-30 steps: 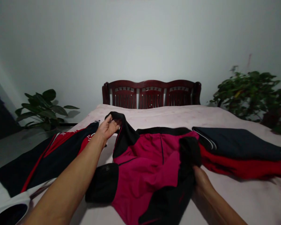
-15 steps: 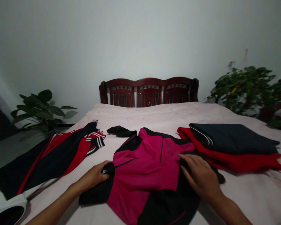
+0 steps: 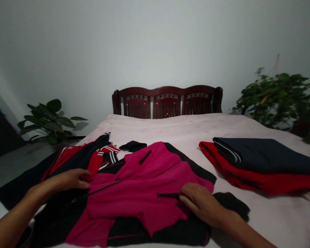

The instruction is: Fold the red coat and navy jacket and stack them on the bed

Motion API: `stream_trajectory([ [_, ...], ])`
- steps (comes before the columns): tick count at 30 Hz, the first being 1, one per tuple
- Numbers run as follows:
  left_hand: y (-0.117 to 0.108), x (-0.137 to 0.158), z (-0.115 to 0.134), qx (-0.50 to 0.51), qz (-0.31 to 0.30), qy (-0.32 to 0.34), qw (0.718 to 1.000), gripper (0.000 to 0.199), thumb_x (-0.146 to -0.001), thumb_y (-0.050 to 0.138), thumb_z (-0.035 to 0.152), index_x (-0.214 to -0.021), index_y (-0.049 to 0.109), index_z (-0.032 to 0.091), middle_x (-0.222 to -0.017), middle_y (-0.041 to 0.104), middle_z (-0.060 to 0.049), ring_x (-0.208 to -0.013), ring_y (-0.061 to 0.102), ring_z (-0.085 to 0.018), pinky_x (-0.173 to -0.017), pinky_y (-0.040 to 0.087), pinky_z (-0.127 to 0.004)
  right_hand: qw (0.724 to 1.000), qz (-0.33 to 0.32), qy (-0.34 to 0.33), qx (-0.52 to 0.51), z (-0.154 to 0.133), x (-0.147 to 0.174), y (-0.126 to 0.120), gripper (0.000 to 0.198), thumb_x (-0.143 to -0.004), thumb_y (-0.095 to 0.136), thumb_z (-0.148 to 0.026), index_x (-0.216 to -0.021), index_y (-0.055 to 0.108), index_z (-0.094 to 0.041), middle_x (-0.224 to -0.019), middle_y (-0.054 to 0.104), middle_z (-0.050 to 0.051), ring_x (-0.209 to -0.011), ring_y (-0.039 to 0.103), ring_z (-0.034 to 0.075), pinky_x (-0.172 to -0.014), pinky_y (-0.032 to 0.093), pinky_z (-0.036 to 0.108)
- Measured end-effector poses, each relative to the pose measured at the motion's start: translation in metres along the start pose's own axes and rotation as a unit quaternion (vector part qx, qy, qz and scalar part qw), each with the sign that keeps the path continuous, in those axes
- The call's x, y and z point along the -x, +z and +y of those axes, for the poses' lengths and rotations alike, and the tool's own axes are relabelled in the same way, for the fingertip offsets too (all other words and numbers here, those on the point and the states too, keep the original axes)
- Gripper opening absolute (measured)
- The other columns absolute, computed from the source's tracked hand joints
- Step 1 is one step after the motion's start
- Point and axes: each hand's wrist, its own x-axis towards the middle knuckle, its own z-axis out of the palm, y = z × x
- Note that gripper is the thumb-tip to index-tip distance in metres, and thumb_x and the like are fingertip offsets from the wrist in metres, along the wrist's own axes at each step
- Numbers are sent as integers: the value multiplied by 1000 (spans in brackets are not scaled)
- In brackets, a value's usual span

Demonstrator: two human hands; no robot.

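A magenta and black jacket [image 3: 134, 193] lies spread on the bed, its fabric creased and a black sleeve folded out at the far side. My left hand [image 3: 73, 179] is over the jacket's black left part, with a gap between thumb and fingers and no cloth visible in it. On the jacket's right side, my right hand [image 3: 201, 201] has bent fingers gripping the cloth at the end of a black pocket strip. Its fingertips are partly hidden.
Right of the jacket lies a folded stack, a dark navy garment [image 3: 266, 155] over a red one [image 3: 263, 181]. Red and navy striped clothing [image 3: 93, 155] lies on the left. The bed [image 3: 170, 129] has a wooden headboard [image 3: 167, 101]. Plants [image 3: 49, 120] stand at both sides.
The jacket has shifted left and lies wider, its black left end now nearer the left edge. My left hand moved left and loosened from the cloth; my right hand moved slightly left and down.
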Motion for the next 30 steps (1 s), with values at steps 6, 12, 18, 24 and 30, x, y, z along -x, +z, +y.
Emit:
stream_trajectory([
  [6,59,-43,71,-91,-26,23,995,29,-76,58,35,-97,73,21,-106,74,-9,-96,69,-26,-82,51,-30,997,-7,23,73,42,-43,6,30,-96,43,-38,-107,65,-20,-108,63,11,-98,58,24,-87,43,38],
  [12,87,-52,93,-148,35,-44,987,29,-79,61,35,-99,68,15,-106,70,-19,-95,68,-34,-76,51,-39,996,-50,69,28,42,-51,0,18,-85,52,-24,-94,67,-19,-104,65,10,-93,61,22,-81,45,32],
  [18,70,-10,158,-148,149,74,975,28,-93,44,35,-111,60,21,-118,64,-12,-116,57,-27,-93,44,-37,986,65,98,-121,33,-89,-14,28,-87,48,-28,-105,68,-19,-108,70,9,-100,64,23,-89,47,36],
  [24,136,89,216,-164,12,436,885,14,-89,55,21,-103,57,23,-106,64,-4,-90,64,-19,-72,49,-29,956,184,72,-219,-26,-162,-19,40,-91,45,-39,-123,61,-21,-127,64,9,-114,60,22,-100,45,38],
  [30,161,120,210,-159,-104,478,858,14,-90,58,35,-98,64,25,-95,71,-7,-81,67,-22,-66,48,-32,997,-70,37,23,-96,-183,29,88,-71,71,-57,-143,42,-15,-132,58,23,-118,57,39,-92,47,52],
])
